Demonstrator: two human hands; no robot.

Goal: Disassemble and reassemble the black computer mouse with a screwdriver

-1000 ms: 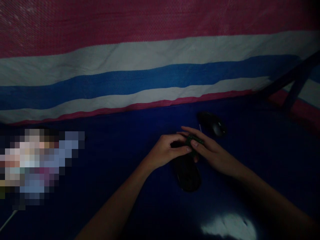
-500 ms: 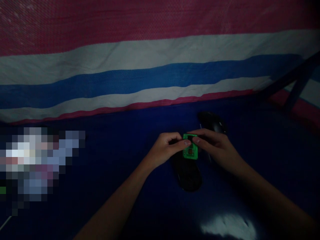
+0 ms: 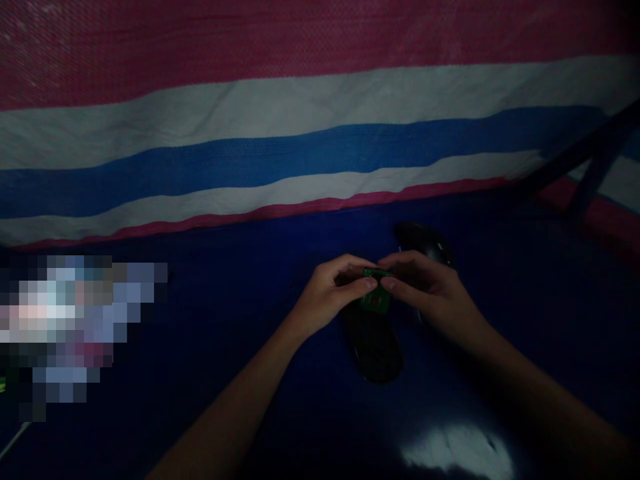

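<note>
Green circuit board (image 3: 375,303) is tilted, pinched between left hand (image 3: 327,295) and right hand (image 3: 440,293); black shell (image 3: 379,353) lies near, black mouse (image 3: 423,241) far.

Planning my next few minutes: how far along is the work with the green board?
Done, apparently: the green board looks free of the near black piece and the far one. In hand: the left hand and right hand hold the board by its upper part. Left: the board is not set down; beyond that, I can't tell.
</note>
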